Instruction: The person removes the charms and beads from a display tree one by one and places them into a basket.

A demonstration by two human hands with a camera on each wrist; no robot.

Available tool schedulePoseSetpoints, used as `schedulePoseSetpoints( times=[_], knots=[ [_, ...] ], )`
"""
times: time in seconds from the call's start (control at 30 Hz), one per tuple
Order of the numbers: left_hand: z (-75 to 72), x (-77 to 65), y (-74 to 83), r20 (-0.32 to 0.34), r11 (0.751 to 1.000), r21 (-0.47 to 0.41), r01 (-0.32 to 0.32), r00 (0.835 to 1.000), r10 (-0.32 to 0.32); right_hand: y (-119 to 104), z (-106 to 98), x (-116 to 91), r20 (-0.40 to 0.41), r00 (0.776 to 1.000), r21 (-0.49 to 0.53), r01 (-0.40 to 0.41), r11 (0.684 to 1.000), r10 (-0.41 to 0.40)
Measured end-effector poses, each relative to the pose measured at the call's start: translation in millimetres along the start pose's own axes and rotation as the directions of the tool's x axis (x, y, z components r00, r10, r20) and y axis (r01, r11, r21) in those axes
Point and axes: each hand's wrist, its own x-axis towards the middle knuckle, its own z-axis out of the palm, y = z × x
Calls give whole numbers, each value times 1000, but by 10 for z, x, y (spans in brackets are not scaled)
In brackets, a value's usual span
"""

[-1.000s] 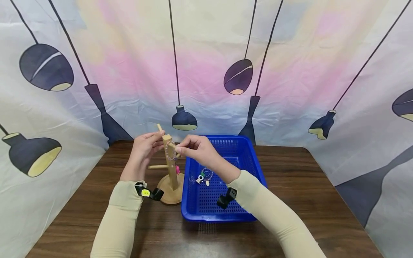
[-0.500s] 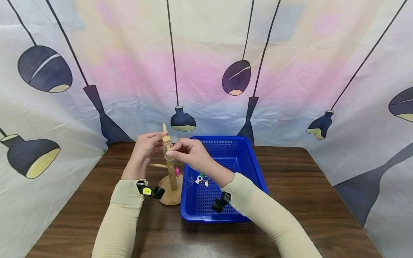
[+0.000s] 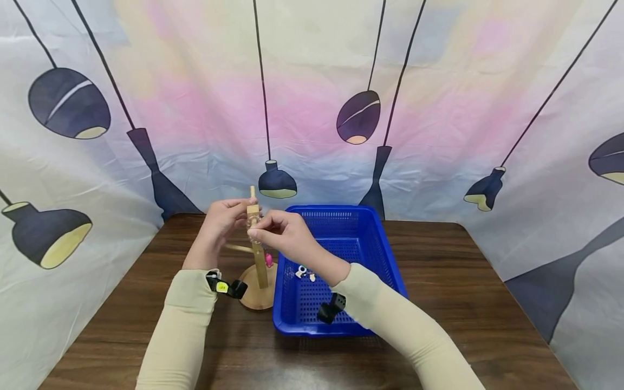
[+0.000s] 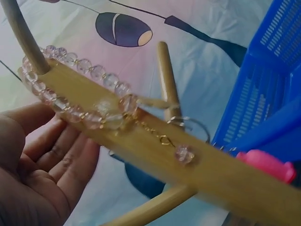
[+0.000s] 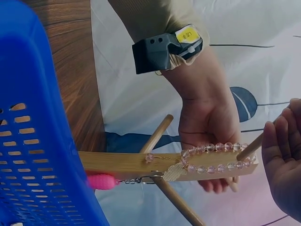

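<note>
A wooden peg stand (image 3: 260, 268) rises from a round base in the head view. Around one of its top pegs hangs a bracelet of clear and pink beads (image 4: 98, 72), lying against the post with a small bead dangling on a chain. My right hand (image 3: 285, 230) pinches that peg near its outer end, as the right wrist view shows. Behind the post's top, my left hand (image 3: 224, 221) has its fingers curled against the wood; their tips are partly hidden. Lower on the stand, a pink charm (image 5: 102, 181) hangs from a metal keyring (image 4: 193, 123).
A blue perforated basket (image 3: 336, 330) stands right beside the stand, under my right forearm. Inside lie small white charms (image 3: 301, 272), partly covered by the arm in view. The brown wooden table (image 3: 463, 271) ends at a printed cloth backdrop (image 3: 312, 108).
The stand has turned so its rear top peg has shifted right. My right hand has moved slightly left with the front peg, and the bracelet now sits closer to the post.
</note>
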Motion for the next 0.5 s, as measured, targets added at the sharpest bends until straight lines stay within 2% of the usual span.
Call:
schedulePoseSetpoints(
  times=[0.07, 0.13, 0.23, 0.3, 0.37, 0.5],
  knots=[
    [-33, -36, 2, -20, 998, 53, -34, 999, 35, -2, 12, 0, -3, 1000, 1, 2, 1000, -2],
    [-82, -85, -17, -55, 993, 68, -93, 994, 97, 3, 21, 2, -4, 1000, 2, 5, 1000, -5],
    [-165, -173, -93, -137, 979, -28, -200, 971, 195, 5, 29, 3, -2, 1000, -1, 9, 1000, -9],
    [-201, -232, -169, -190, 955, -119, -273, 950, 248, 11, 31, 5, 1, 1000, -11, 13, 1000, -13],
    [-217, -290, -252, -238, 922, -217, -319, 934, 268, 9, 31, 4, 0, 1000, -14, 10, 1000, -10],
    [-228, -386, -420, -273, 845, -380, -375, 919, 285, -6, 30, -3, -3, 1000, -6, 0, 1000, 0]
  ],
)
